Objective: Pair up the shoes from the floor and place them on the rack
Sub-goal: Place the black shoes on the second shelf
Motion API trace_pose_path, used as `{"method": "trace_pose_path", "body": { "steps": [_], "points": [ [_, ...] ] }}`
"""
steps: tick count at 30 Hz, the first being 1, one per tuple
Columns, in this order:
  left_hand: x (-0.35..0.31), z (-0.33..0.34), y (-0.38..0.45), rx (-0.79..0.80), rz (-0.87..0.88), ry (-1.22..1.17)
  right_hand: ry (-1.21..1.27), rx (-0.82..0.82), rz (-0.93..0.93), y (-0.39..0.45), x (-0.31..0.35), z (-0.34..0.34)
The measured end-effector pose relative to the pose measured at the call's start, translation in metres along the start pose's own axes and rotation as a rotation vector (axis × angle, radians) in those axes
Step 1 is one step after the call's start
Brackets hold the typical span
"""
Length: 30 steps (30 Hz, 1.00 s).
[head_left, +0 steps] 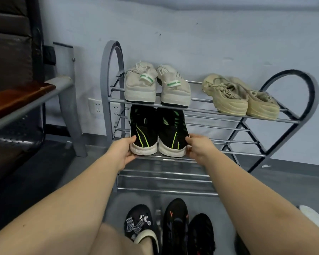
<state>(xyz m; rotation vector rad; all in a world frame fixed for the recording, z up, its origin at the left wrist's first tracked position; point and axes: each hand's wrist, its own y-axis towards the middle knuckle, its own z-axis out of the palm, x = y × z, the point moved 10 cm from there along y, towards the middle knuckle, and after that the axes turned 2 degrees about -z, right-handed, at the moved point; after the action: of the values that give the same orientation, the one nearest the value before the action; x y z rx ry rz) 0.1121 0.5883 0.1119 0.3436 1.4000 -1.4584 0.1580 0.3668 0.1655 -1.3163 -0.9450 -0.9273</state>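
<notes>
Both arms outstretched, left hand [122,151] and right hand [199,146] seemingly gripping black sneakers [157,134]

Left hand [122,153], right hand [199,147] grip black sneaker pair [158,133] on rack [228,115] middle shelf.

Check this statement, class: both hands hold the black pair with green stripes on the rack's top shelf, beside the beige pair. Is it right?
Not quite. The head view shows the left hand and right hand holding the black pair with green stripes on the rack's middle shelf, below the top one. The top shelf carries the off-white pair and the beige pair.
</notes>
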Motion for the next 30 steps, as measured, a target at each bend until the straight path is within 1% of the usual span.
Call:
{"method": "trace_pose_path", "body": {
  "steps": [8,12,17,23,30],
  "points": [
    [-0.003,-0.003,0.019,-0.031,0.005,-0.008,-0.059,-0.037,-0.008,0.028,0.001,0.009],
    [-0.007,0.000,0.024,-0.059,0.044,-0.001,-0.068,-0.061,-0.010,0.037,-0.002,0.009],
    [-0.016,-0.010,0.035,-0.144,0.126,0.053,-0.099,-0.078,0.004,0.046,-0.011,0.006],
    [-0.017,-0.012,0.040,-0.148,0.138,0.063,-0.080,-0.103,0.009,0.053,-0.016,0.001],
    [-0.019,-0.009,0.037,-0.174,0.149,0.165,-0.151,-0.059,-0.029,0.054,-0.010,0.017]
  ]
}}
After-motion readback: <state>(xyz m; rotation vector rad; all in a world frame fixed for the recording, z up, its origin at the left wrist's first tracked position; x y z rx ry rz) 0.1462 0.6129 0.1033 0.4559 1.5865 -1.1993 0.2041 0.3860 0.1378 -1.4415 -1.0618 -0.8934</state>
